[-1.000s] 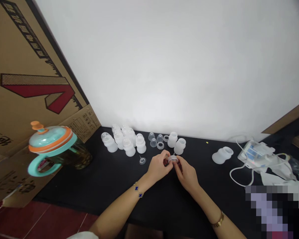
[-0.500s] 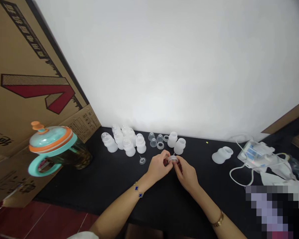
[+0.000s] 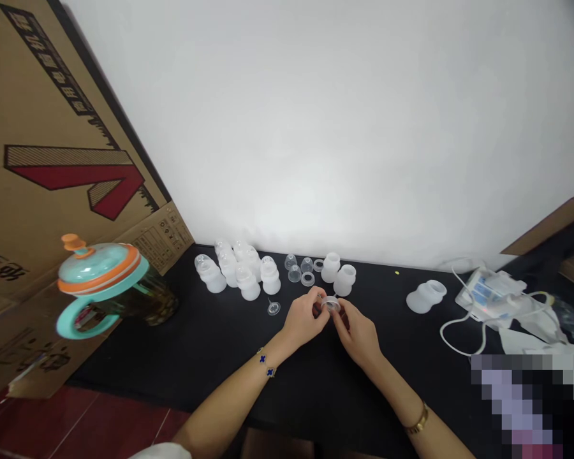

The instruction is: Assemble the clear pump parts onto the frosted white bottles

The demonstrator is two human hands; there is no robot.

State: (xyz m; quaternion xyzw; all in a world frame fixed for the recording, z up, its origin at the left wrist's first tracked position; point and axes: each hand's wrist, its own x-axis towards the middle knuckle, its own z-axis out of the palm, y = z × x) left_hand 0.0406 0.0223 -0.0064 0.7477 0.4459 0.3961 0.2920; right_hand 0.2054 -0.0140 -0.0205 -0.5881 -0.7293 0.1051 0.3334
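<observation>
My left hand (image 3: 306,317) and my right hand (image 3: 360,335) meet over the black table, fingers closed on opposite sides of a translucent bottle collar ring (image 3: 331,302). A clear piece, apparently a nipple, shows within the ring; fingers partly hide it. Just behind stand two open white baby bottles (image 3: 345,281). Beyond the left hand are several clear domed caps (image 3: 294,274) and loose collar rings (image 3: 308,279). A clear nipple (image 3: 273,309) with a thin stem lies left of that hand. Farther left, several capped baby bottles (image 3: 247,284) stand grouped.
Another white bottle (image 3: 425,298) lies tilted at right, near a pile of white cables and packets (image 3: 497,299). A big teal-lidded jug (image 3: 105,287) with a handle stands at left before a cardboard box (image 3: 52,127). A white wall (image 3: 316,127) closes off the back.
The ring has tipped slightly in my fingers, so more of its inside faces me. Both hands stay in nearly the same place.
</observation>
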